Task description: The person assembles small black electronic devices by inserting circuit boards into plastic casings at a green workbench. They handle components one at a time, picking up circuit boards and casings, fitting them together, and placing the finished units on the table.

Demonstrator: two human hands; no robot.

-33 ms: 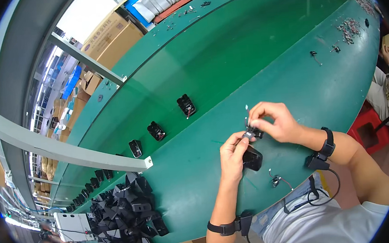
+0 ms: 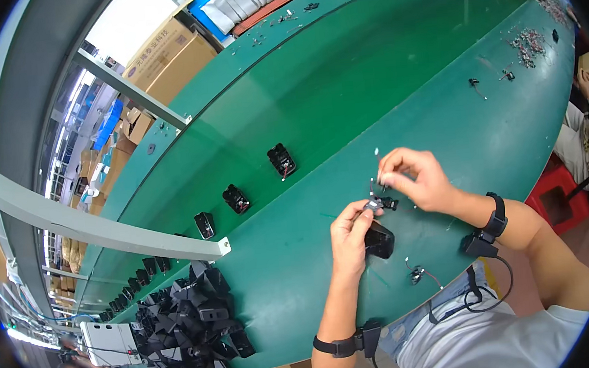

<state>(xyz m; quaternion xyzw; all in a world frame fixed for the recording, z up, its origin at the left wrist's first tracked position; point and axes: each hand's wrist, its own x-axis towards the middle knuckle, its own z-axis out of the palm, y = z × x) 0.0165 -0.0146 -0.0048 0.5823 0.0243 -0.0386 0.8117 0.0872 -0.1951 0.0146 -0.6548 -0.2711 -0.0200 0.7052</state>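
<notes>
My left hand (image 2: 350, 234) is closed on a small black part (image 2: 384, 204) with thin wires and a light spot, pinched between thumb and fingers. Just above it, my right hand (image 2: 420, 178) pinches a thin dark wire (image 2: 378, 160) with a white tip at its upper end. A small gap shows between the right fingertips and the black part. Beside the left fingers, a glossy black housing (image 2: 381, 241) sits low over the table; whether the left hand touches it I cannot tell. A small wired part (image 2: 418, 273) lies near the table's front edge.
A heap of black housings (image 2: 191, 323) lies at the left. On the sunken green strip (image 2: 371, 93) stand open black housings (image 2: 281, 160), several more trailing left. Loose wired parts (image 2: 527, 46) lie far right. A grey metal frame bar (image 2: 101, 215) crosses the left side.
My right hand has moved slightly up and away from the black part, the wire still in its fingers. The left hand has shifted a little to the left.
</notes>
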